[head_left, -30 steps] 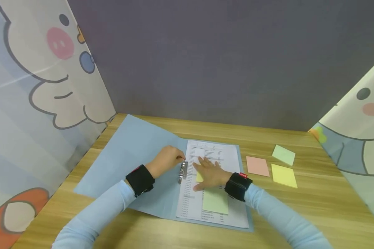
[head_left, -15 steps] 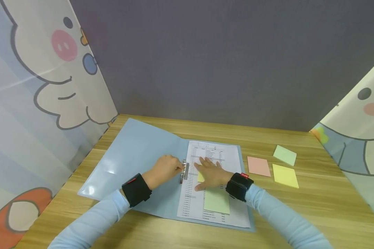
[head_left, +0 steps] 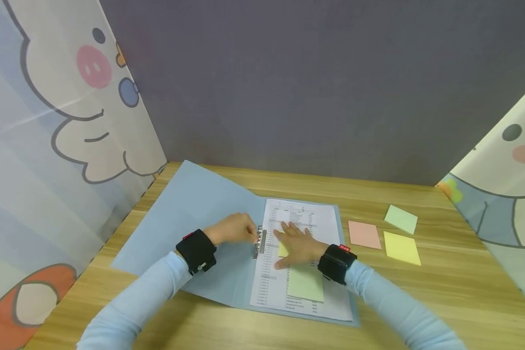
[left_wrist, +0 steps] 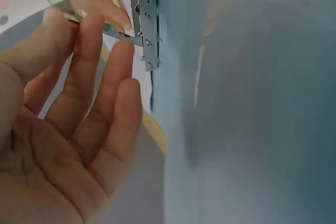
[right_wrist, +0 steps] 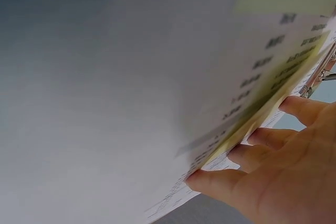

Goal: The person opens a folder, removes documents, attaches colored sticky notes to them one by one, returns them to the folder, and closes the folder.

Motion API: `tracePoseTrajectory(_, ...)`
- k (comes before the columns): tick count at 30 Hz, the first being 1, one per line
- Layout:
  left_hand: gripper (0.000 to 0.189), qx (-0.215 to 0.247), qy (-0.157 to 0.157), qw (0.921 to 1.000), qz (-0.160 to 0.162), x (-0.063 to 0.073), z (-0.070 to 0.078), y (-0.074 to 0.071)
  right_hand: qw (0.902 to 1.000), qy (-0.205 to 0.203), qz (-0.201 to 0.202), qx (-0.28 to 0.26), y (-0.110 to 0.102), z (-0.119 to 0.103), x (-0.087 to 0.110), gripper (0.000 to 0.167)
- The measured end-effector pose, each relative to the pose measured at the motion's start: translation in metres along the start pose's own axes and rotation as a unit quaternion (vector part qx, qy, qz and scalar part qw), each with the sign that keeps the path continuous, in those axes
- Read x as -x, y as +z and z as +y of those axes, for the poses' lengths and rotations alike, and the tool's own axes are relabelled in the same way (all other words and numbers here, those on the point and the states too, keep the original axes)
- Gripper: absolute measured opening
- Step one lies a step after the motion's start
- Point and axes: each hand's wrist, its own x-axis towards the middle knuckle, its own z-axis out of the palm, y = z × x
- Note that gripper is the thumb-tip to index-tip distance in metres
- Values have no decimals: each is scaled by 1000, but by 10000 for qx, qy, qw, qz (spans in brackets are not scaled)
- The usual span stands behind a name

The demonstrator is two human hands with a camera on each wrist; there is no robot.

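A light blue folder (head_left: 192, 209) lies open, with printed sheets (head_left: 271, 287) on its right side. Along its spine sits a metal lever clip (head_left: 261, 242). My left hand (head_left: 233, 228) pinches the clip's thin lever (left_wrist: 119, 34) between thumb and forefinger; the other fingers curve loosely below. My right hand (head_left: 301, 244) rests on the sheets with fingers spread, its fingertips touching the paper in the right wrist view. A yellow sticky note (head_left: 282, 250) is partly hidden beneath that hand. Below it, a pale green sticky note (head_left: 305, 287) lies on the printed page.
Right of the folder, a pink note pad (head_left: 364, 235), a yellow note pad (head_left: 401, 248) and a pale green note pad (head_left: 401, 219) lie on the wooden table (head_left: 455, 272). A dark grey panel (head_left: 297, 97) stands behind, with cartoon-printed sheets at both sides.
My left hand has moved from the clip's far end towards its middle, nearer to me. My right hand stays spread on the sheets. The folder's left cover has shifted slightly.
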Motion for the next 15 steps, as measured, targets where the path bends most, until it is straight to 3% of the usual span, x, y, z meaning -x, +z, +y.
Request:
tracePoseTrajectory(3,8,458,-322,9979,-314,-7,-2,-1,10000,0,3,-27,0,0,0,99)
tracePoseTrajectory(7,53,611,-918,9923,-571,-17,-3,2,10000,38,33,-65,3,2,1,99)
tracePoseTrajectory(11,101,154,-1124,9918,-584,-24,-3,7,10000,26,10,-62,3,1,1,98)
tracePoseTrajectory(15,115,-557,-1103,9908,-553,-27,0,12,10000,24,-23,0,1,0,-1,98)
